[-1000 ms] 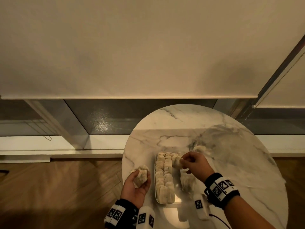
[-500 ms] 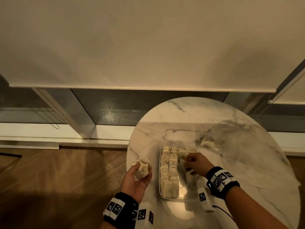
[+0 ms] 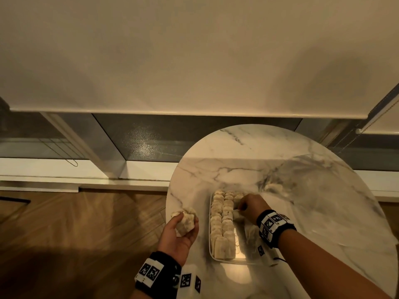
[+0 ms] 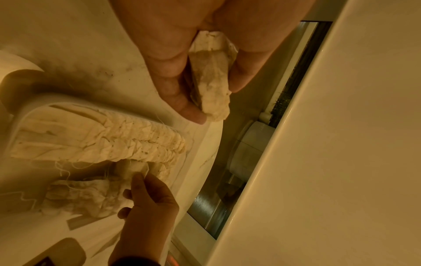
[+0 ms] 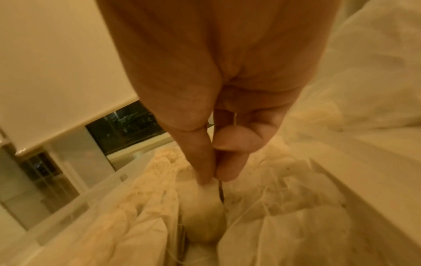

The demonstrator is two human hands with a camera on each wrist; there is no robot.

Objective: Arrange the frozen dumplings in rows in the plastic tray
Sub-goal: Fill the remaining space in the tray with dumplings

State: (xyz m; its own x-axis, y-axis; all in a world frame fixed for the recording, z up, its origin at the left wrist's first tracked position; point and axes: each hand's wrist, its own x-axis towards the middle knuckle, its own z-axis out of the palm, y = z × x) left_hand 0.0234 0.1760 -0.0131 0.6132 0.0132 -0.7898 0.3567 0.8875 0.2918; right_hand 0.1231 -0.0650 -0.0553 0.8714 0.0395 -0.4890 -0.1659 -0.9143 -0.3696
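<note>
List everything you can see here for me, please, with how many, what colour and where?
tray: one, clear plastic, on the table's near side.
dumplings in rows: too many to count, pale cream, tray's left part.
dumpling bunch: number unclear, cream, in the left hand.
single dumpling: one, cream, pinched over the tray.
table: one, round, white marble.
blind: cream, behind.
floor: brown wood.
left hand: holds the bunch, left of the tray.
right hand: over the tray.

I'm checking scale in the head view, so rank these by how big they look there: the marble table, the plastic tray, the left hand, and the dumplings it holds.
1. Table, by far the largest.
2. Tray.
3. Left hand.
4. Held dumplings, smallest.
The hand sits nearer the camera than the tray, so that gap is unsure.
</note>
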